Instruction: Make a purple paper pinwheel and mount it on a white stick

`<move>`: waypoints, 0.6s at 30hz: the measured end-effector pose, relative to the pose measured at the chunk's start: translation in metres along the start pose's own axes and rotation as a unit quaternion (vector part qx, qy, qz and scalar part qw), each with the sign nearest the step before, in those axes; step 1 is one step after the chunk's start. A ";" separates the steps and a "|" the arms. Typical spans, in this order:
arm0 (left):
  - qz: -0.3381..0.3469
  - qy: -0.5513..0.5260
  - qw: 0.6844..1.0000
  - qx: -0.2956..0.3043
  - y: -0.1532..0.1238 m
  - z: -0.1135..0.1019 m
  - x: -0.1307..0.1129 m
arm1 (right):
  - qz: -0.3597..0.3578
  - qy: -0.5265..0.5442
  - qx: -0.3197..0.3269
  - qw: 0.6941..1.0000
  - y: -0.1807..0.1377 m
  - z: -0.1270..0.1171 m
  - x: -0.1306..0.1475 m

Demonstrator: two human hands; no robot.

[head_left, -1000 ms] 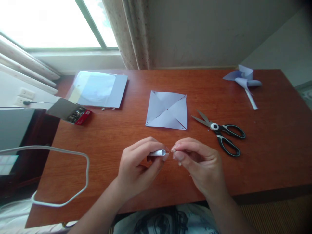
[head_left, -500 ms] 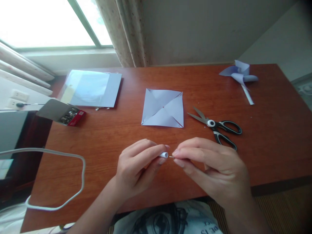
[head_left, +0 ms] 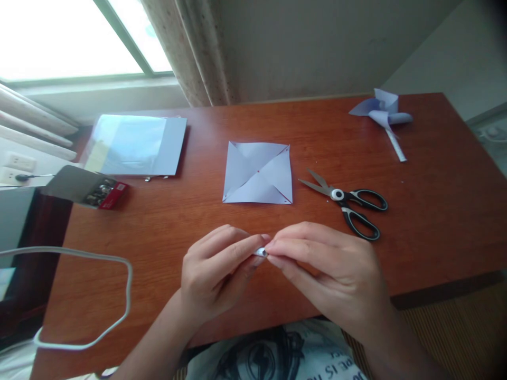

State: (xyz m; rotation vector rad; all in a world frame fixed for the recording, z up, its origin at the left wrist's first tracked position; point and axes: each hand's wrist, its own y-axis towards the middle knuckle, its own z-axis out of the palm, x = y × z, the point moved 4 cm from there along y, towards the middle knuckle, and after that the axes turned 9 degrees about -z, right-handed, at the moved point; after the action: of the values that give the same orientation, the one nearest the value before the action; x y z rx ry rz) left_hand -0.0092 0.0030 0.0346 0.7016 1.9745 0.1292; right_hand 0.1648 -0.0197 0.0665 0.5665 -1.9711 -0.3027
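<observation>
My left hand (head_left: 216, 272) is closed around a small rolled white paper stick (head_left: 260, 252), whose end shows between my fingertips. My right hand (head_left: 332, 272) pinches right against that end; earlier frames showed a small metal pin in this pinch, now hidden by the fingers. Both hands hover over the near edge of the red-brown wooden table (head_left: 190, 221). Beyond them lies a pale blue paper square (head_left: 257, 172) cut along its diagonals.
Black-handled scissors (head_left: 348, 203) lie right of the square. A finished paper pinwheel (head_left: 382, 113) rests at the far right. A sheet pack (head_left: 137, 145) and an open red box of pins (head_left: 99, 192) sit at left. A white cable (head_left: 99, 295) loops over the left edge.
My right hand has moved left until its pinched fingertips meet the stick's end, hiding the pin that showed between them. The view has drifted slightly.
</observation>
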 end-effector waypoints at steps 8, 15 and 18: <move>0.007 0.048 0.999 -0.005 -0.003 0.002 0.003 | 0.039 0.018 -0.024 0.999 0.004 0.003 -0.004; 0.015 0.072 0.997 0.000 -0.004 0.003 0.003 | 0.124 0.090 -0.031 0.988 0.001 0.006 -0.014; 0.023 0.071 0.997 0.000 -0.004 0.002 0.004 | 0.176 0.160 -0.028 0.971 -0.002 0.009 -0.021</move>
State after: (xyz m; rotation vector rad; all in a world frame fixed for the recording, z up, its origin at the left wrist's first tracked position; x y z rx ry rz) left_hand -0.0102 0.0008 0.0288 0.7548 2.0949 0.2118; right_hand 0.1650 -0.0113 0.0453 0.2059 -1.7030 -0.0396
